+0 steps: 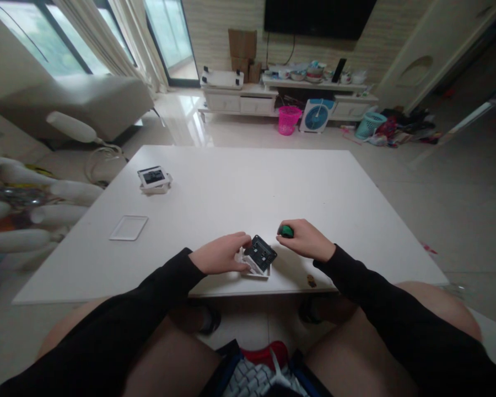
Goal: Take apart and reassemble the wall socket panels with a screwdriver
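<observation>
My left hand (227,253) has its thumb and fingers closed on a white case with a black circuit board (261,253), which is tilted. Beneath them a shallow white tray (256,275) rests near the table's front edge. To the right, my right hand (306,238) is wrapped round a green and dark handle (287,231), probably a screwdriver; its tip cannot be made out. Small brownish pieces (311,281), too small to name, lie near the table edge below my right wrist.
On the white table (297,182), a stacked white box with a dark picture (154,176) stands at the far left. A flat clear-white lid (128,227) lies nearer. Several white padded bars (20,241) crowd beyond the left edge. A TV cabinet (227,102) stands across the floor.
</observation>
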The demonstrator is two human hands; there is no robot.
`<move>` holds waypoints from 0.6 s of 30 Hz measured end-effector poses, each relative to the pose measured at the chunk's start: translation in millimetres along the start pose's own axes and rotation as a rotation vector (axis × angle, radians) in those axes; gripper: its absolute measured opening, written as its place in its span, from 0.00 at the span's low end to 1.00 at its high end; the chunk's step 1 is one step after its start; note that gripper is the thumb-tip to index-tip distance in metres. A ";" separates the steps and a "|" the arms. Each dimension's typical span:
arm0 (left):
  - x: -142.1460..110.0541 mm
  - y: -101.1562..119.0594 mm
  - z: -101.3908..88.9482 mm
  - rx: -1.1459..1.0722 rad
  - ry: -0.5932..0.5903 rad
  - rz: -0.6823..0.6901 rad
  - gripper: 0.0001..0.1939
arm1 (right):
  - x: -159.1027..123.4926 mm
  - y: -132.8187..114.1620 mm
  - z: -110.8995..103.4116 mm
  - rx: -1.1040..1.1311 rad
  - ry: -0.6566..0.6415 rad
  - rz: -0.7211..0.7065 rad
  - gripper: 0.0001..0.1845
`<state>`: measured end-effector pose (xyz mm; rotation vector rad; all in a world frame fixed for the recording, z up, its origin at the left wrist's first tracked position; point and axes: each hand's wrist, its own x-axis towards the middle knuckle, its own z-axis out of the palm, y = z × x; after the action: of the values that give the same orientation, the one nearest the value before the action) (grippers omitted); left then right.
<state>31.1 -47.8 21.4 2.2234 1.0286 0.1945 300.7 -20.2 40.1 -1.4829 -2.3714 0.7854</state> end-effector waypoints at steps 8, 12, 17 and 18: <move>-4.9 -21.7 16.6 -0.013 0.032 0.049 0.56 | -0.6 0.0 -1.9 -0.002 0.009 -0.008 0.05; -2.9 -31.8 29.7 -0.014 -0.003 0.053 0.56 | -0.3 0.4 -4.4 -0.032 0.027 -0.012 0.05; 2.7 -31.8 36.0 0.028 0.023 0.017 0.48 | -1.0 0.3 -14.3 -0.073 0.055 0.003 0.06; 4.0 -32.3 36.7 0.028 0.029 0.013 0.45 | -1.5 0.1 -17.4 -0.082 0.061 0.006 0.06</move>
<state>28.1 -48.8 -27.5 2.2592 1.0388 0.2200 309.6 -16.1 54.6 -1.5238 -2.3814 0.6423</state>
